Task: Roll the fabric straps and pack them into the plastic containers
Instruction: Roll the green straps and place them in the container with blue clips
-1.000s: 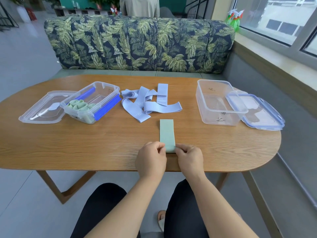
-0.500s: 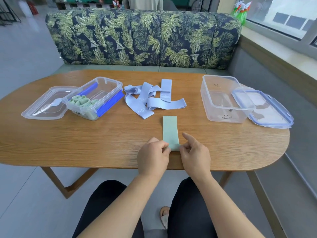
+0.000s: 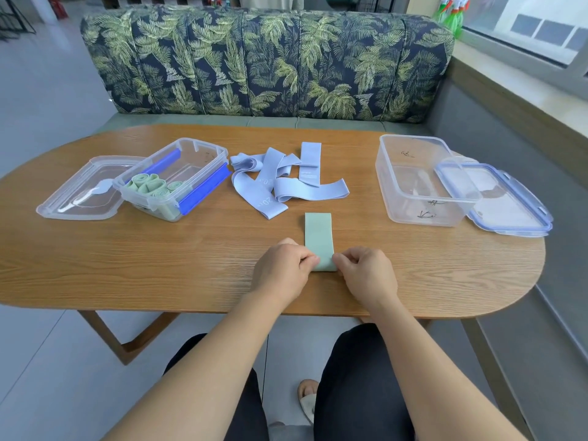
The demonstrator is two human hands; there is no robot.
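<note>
A pale green strap [image 3: 318, 237] lies flat on the wooden table [image 3: 159, 265], pointing away from me. My left hand [image 3: 284, 268] pinches its near left corner and my right hand [image 3: 366, 275] pinches the near right corner, where a small roll has formed. Behind it lies a loose heap of lavender straps [image 3: 283, 176]. On the left a clear container with blue clips [image 3: 187, 176] holds several rolled green straps [image 3: 149, 186]. An empty clear container [image 3: 420, 179] stands on the right.
A clear lid [image 3: 79, 192] lies left of the left container. A blue-rimmed lid [image 3: 499, 202] leans against the right container. A leaf-patterned sofa [image 3: 264, 62] runs behind the table, and a window ledge is on the right. My knees are under the table's near edge.
The visible flat length of the green strap has grown shorter as both hands work its near end. The view has tilted slightly downward; nothing else on the table has moved.
</note>
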